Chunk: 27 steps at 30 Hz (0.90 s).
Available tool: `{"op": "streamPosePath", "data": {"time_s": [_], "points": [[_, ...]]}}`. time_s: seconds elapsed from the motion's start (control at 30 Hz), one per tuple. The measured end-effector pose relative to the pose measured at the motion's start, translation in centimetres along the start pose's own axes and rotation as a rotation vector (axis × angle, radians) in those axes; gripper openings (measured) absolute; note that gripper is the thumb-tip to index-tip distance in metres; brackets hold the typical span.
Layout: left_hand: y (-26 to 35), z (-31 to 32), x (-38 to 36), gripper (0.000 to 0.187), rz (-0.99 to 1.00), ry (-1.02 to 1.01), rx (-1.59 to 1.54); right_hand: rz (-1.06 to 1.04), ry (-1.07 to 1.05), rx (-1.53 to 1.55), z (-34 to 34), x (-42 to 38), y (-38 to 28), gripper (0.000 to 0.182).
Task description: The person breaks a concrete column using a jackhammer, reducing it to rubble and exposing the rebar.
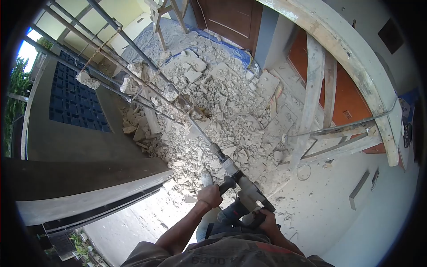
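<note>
My left hand (210,194) has a clenched grip on the side handle and my right hand (267,219) grips the rear of the demolition hammer (242,191), chisel down in the rubble (222,111).

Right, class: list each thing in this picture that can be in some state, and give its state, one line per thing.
Left hand: closed around the side handle.
Right hand: gripping the rear grip.
Demolition hammer: held in both hands, chisel pointing into the rubble.
Concrete slab: broken into rubble.
Rebar: exposed, with chunks clinging.
Wooden door: shut.
</note>
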State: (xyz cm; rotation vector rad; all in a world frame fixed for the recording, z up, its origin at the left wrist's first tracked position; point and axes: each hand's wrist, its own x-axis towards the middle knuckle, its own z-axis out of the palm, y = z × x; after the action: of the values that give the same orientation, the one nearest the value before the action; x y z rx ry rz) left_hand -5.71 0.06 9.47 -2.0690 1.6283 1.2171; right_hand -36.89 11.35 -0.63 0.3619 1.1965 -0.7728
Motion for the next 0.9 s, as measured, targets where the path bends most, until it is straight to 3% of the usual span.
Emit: {"op": "streamPosePath", "data": {"time_s": [0.2, 0.37, 0.9], "points": [[-1.3, 0.3, 0.9, 0.027, 0.021, 0.055, -0.072, 0.023, -0.087, -0.079, 0.1, 1.3, -1.4, 0.008], [-1.0, 0.2, 1.6, 0.027, 0.027, 0.088, -0.107, 0.038, 0.032, -0.060, 1.0, 2.3, -4.0, 0.011], [-1.0, 0.0, 2.6, 0.029, 0.011, 0.132, -0.134, 0.033, 0.050, -0.117, 4.1, 2.8, -5.2, 0.009]]}}
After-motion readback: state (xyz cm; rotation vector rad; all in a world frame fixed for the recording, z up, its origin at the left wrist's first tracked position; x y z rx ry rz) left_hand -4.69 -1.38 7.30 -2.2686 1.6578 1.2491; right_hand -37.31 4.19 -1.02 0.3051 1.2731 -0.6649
